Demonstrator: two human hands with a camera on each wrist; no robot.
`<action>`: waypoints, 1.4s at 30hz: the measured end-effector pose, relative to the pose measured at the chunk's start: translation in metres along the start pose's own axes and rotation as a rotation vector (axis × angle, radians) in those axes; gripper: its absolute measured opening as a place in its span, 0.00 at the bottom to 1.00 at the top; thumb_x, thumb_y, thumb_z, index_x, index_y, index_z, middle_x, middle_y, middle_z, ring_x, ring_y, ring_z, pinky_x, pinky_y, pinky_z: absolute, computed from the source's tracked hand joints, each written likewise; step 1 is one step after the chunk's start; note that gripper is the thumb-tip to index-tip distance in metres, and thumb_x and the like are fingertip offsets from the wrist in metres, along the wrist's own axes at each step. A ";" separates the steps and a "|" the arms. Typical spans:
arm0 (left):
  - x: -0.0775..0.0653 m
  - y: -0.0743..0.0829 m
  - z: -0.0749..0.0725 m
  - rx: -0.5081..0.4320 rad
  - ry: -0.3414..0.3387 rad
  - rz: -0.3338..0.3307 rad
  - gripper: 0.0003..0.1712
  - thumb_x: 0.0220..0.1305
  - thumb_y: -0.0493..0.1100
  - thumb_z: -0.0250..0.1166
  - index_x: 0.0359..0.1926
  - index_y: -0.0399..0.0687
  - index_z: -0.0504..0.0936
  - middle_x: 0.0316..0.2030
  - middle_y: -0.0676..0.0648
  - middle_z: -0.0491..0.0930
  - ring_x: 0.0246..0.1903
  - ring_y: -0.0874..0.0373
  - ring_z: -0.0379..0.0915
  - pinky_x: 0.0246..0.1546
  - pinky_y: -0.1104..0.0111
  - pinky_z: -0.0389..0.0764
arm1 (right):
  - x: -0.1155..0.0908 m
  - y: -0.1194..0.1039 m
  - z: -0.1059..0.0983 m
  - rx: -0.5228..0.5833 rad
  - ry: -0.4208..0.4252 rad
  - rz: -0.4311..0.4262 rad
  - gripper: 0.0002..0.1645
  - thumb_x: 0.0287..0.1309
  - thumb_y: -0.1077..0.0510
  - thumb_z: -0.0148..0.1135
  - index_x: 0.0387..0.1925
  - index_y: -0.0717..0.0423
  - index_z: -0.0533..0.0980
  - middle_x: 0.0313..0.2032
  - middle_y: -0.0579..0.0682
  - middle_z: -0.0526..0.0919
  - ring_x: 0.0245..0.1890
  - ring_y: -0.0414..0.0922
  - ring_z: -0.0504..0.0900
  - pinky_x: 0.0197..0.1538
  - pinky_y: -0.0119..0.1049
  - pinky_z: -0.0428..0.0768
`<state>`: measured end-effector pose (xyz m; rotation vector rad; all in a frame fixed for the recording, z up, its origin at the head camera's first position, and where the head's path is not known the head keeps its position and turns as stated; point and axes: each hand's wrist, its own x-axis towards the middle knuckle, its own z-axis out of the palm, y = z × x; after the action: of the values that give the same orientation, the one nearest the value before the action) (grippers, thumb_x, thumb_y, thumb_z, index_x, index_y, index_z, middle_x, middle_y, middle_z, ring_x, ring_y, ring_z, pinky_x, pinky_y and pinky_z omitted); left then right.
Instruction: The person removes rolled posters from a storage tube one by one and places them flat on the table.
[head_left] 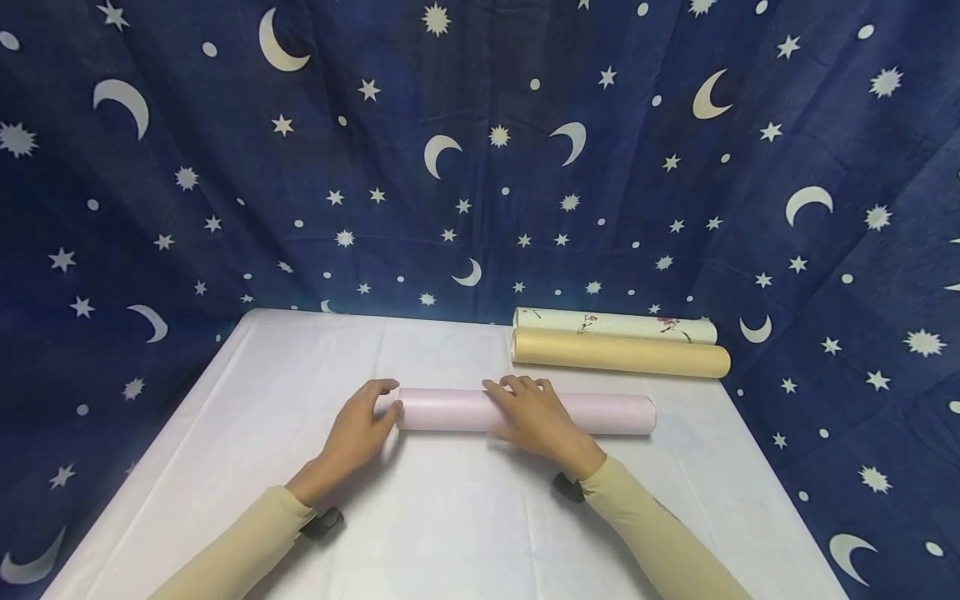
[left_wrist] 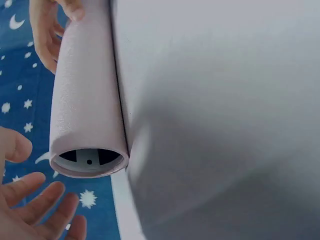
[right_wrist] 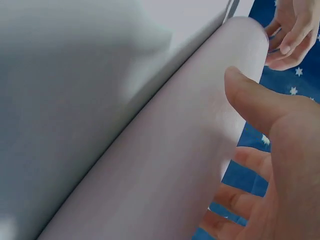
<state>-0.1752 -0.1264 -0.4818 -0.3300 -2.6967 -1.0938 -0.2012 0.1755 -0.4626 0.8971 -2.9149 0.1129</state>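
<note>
A pale pink roll of sheet material, like wallpaper point(head_left: 450, 410), lies crosswise on the white-covered table. Its hollow left end point(left_wrist: 90, 175) shows in the left wrist view. Beside that end is my left hand point(head_left: 360, 425), thumb and fingers spread apart with a small gap to the roll. My right hand point(head_left: 536, 417) is over the roll's middle, fingers toward the far side and thumb toward the near side. In the right wrist view the right thumb point(right_wrist: 255, 97) overlaps the roll and its fingers are loosely bent at the edge; firm contact cannot be made out.
Behind the pink roll, to the right, a golden-yellow roll point(head_left: 622, 354) lies against a cream roll with a floral print point(head_left: 637, 326). The table point(head_left: 435, 517) ends at a dark blue curtain point(head_left: 390, 208) with moons and stars. Each wrist carries a dark device.
</note>
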 end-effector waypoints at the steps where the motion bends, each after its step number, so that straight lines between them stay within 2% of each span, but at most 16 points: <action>1: -0.001 -0.002 -0.001 -0.038 -0.021 -0.042 0.21 0.69 0.46 0.59 0.59 0.41 0.75 0.56 0.40 0.79 0.57 0.42 0.76 0.57 0.48 0.77 | 0.003 -0.004 0.000 0.003 -0.002 -0.009 0.46 0.54 0.33 0.66 0.70 0.42 0.64 0.60 0.50 0.76 0.59 0.52 0.75 0.57 0.53 0.71; 4: -0.002 -0.006 -0.002 -0.133 -0.079 -0.140 0.21 0.71 0.46 0.57 0.60 0.40 0.74 0.56 0.38 0.79 0.56 0.42 0.76 0.57 0.50 0.78 | 0.012 -0.014 0.003 0.006 -0.019 -0.024 0.46 0.56 0.32 0.63 0.71 0.41 0.62 0.61 0.49 0.75 0.59 0.52 0.75 0.58 0.52 0.71; 10: 0.003 -0.007 0.002 -0.264 -0.195 -0.340 0.25 0.72 0.50 0.54 0.63 0.42 0.73 0.58 0.39 0.78 0.58 0.44 0.75 0.61 0.50 0.74 | 0.026 -0.032 0.009 0.014 -0.030 -0.040 0.45 0.57 0.30 0.60 0.72 0.41 0.61 0.61 0.48 0.75 0.58 0.52 0.76 0.56 0.50 0.73; 14: 0.003 -0.007 0.004 -0.360 -0.248 -0.432 0.27 0.73 0.52 0.51 0.65 0.41 0.71 0.60 0.38 0.77 0.57 0.44 0.76 0.63 0.46 0.70 | 0.034 -0.040 0.011 0.030 -0.050 -0.038 0.45 0.58 0.30 0.59 0.72 0.41 0.60 0.61 0.48 0.75 0.58 0.51 0.76 0.55 0.48 0.74; 19: 0.004 -0.009 0.008 -0.446 -0.277 -0.470 0.30 0.75 0.53 0.48 0.67 0.37 0.68 0.62 0.37 0.75 0.59 0.43 0.75 0.69 0.40 0.59 | 0.040 -0.045 0.016 0.028 -0.046 -0.024 0.45 0.58 0.31 0.60 0.72 0.42 0.61 0.59 0.48 0.76 0.55 0.50 0.78 0.53 0.46 0.75; 23: 0.006 -0.008 0.012 -0.530 -0.290 -0.497 0.31 0.76 0.52 0.45 0.67 0.33 0.66 0.62 0.36 0.74 0.62 0.42 0.72 0.70 0.43 0.60 | 0.042 -0.046 0.019 0.037 -0.052 -0.016 0.45 0.57 0.32 0.61 0.72 0.43 0.62 0.57 0.48 0.78 0.54 0.50 0.79 0.52 0.46 0.75; 27: 0.008 -0.006 0.014 -0.598 -0.288 -0.541 0.30 0.76 0.52 0.43 0.67 0.34 0.67 0.64 0.36 0.72 0.65 0.41 0.68 0.70 0.47 0.63 | 0.042 -0.046 0.024 0.035 -0.043 -0.018 0.46 0.57 0.30 0.61 0.72 0.43 0.62 0.57 0.48 0.79 0.54 0.50 0.79 0.53 0.47 0.75; 31: 0.010 -0.006 0.015 -0.595 -0.306 -0.566 0.32 0.76 0.54 0.40 0.67 0.38 0.68 0.67 0.38 0.70 0.69 0.41 0.63 0.71 0.46 0.60 | 0.042 -0.045 0.027 0.024 -0.037 -0.024 0.46 0.58 0.29 0.59 0.72 0.44 0.62 0.56 0.49 0.79 0.54 0.50 0.79 0.54 0.47 0.75; 36: 0.010 -0.006 0.019 -0.582 -0.297 -0.579 0.33 0.75 0.54 0.39 0.67 0.36 0.67 0.66 0.39 0.70 0.70 0.41 0.60 0.73 0.46 0.57 | 0.042 -0.045 0.029 0.008 -0.025 -0.032 0.46 0.58 0.29 0.58 0.72 0.44 0.62 0.56 0.48 0.79 0.53 0.50 0.79 0.53 0.47 0.75; 39: 0.010 -0.005 0.021 -0.622 -0.291 -0.580 0.32 0.75 0.52 0.38 0.66 0.35 0.68 0.63 0.39 0.72 0.69 0.43 0.61 0.74 0.47 0.55 | 0.041 -0.046 0.030 0.000 -0.018 -0.033 0.46 0.58 0.28 0.58 0.72 0.44 0.62 0.55 0.48 0.79 0.53 0.50 0.79 0.53 0.47 0.75; 42: 0.010 -0.004 0.020 -0.670 -0.296 -0.561 0.31 0.76 0.51 0.37 0.65 0.34 0.69 0.60 0.39 0.73 0.66 0.45 0.64 0.73 0.48 0.57 | 0.040 -0.046 0.030 -0.005 -0.024 -0.025 0.46 0.59 0.29 0.58 0.72 0.43 0.61 0.56 0.48 0.79 0.54 0.50 0.79 0.54 0.47 0.75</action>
<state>-0.1878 -0.1136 -0.4957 0.2133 -2.6395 -2.2709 -0.2102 0.1122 -0.4856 0.9405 -2.9238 0.0939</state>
